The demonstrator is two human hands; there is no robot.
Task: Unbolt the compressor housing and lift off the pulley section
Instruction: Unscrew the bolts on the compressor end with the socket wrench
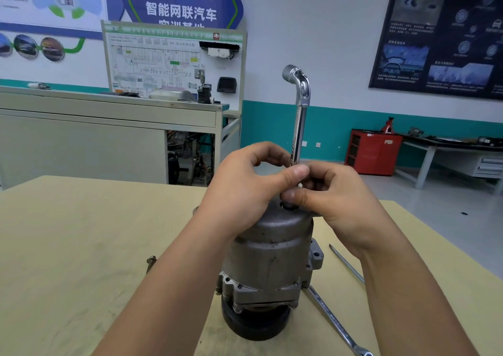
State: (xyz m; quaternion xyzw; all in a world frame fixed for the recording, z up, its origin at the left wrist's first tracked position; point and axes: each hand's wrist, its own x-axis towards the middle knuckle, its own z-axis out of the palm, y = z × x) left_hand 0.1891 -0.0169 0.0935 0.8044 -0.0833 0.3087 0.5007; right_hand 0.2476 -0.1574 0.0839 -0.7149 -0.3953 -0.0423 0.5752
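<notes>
Your counter (81, 246) carries the compressor (266, 252) directly under both grips. It stands on end with its long axis vertical, black pulley (253, 325) down and domed end up. The L-shaped socket wrench (299, 116) rises upright from that top, its bent head pointing left. Your left grip (245, 189) and right grip (340, 200) both pinch its lower shaft. A flat spanner (334, 320) lies below your right grip, and a loose bolt (150, 263) lies down-left of your left grip.
</notes>
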